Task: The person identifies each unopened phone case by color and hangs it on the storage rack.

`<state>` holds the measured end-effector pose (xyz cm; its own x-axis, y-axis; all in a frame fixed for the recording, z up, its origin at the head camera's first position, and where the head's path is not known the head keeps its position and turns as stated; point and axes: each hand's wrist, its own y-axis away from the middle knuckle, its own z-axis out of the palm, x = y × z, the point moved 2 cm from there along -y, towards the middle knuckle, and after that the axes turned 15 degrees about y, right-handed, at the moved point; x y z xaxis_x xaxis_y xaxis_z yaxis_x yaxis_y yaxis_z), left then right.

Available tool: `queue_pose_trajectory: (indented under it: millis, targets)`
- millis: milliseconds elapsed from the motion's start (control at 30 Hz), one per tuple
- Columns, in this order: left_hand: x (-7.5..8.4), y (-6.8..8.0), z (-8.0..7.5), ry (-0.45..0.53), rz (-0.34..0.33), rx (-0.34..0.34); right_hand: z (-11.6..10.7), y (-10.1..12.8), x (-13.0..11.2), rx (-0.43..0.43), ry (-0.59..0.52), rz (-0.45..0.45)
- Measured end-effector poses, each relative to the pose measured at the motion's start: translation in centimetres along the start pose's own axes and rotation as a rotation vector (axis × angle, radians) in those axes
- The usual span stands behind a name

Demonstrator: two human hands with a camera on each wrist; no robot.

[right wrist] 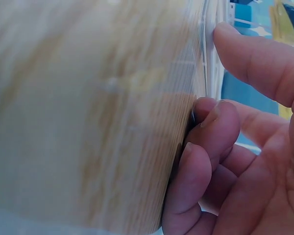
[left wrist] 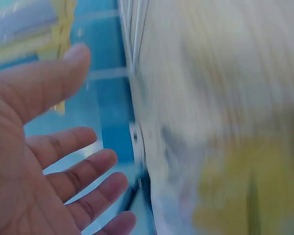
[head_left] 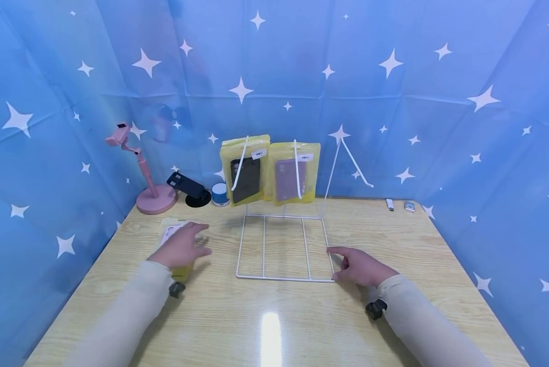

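Note:
A white wire display rack (head_left: 274, 279) stands mid-table with hooks along its top. From the left hook hangs a yellow-edged pack with a black phone case (head_left: 246, 178); the middle one carries a pack with a purple phone case (head_left: 283, 181). My right hand (head_left: 363, 266) grips the front right corner of the rack's base, its thumb (right wrist: 230, 39) against the white wire and other fingers curled low by the table. With fingers spread, my left hand (head_left: 183, 247) hovers over another packaged phone case (head_left: 181, 273) on the table, partly covering it. That pack is a blur in the left wrist view.
A pink stand (head_left: 157, 200) is at the back left, beside a black phone on a holder (head_left: 187, 186) and a small blue-and-white cylinder (head_left: 219, 194). Two small devices, one a white stick (head_left: 390, 204), lie at the back right. A star-patterned curtain (head_left: 274, 61) surrounds the table.

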<state>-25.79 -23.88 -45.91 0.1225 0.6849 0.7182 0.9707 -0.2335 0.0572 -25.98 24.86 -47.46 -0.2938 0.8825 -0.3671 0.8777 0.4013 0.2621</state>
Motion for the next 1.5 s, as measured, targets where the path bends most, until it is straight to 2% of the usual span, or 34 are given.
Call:
queue_pose_trajectory:
  millis: [167,267,433,567,733,1000,1167,1500]
  targets:
    - [-2.7,0.8,-2.9,0.059,-0.084,0.07,0.1,0.0,0.0,0.0,0.004,0.003]
    - [-4.0,1.1,-4.1,0.068,-0.167,0.083,0.1,0.1,0.0,-0.001,0.003,0.002]
    - [-5.6,1.5,-4.9,0.068,-0.327,0.09,0.1,0.2,-0.1,0.003,-0.002,-0.007]
    - [-6.2,2.0,-4.8,0.065,-0.409,0.075,0.1,0.2,-0.2,0.001,-0.005,-0.007]
    - [-6.3,2.2,-4.6,0.043,-0.419,0.068,0.1,0.2,-0.3,-0.004,-0.001,-0.003]
    - [-5.2,2.0,-4.5,0.076,-0.463,0.076,0.1,0.2,-0.4,0.002,-0.006,-0.002]
    - [-4.9,2.0,-4.3,0.09,-0.465,0.072,0.1,0.2,-0.3,-0.002,-0.011,-0.002]
    - [-5.2,1.7,-3.8,0.084,-0.454,0.088,0.1,0.1,-0.2,-0.005,-0.012,0.013]
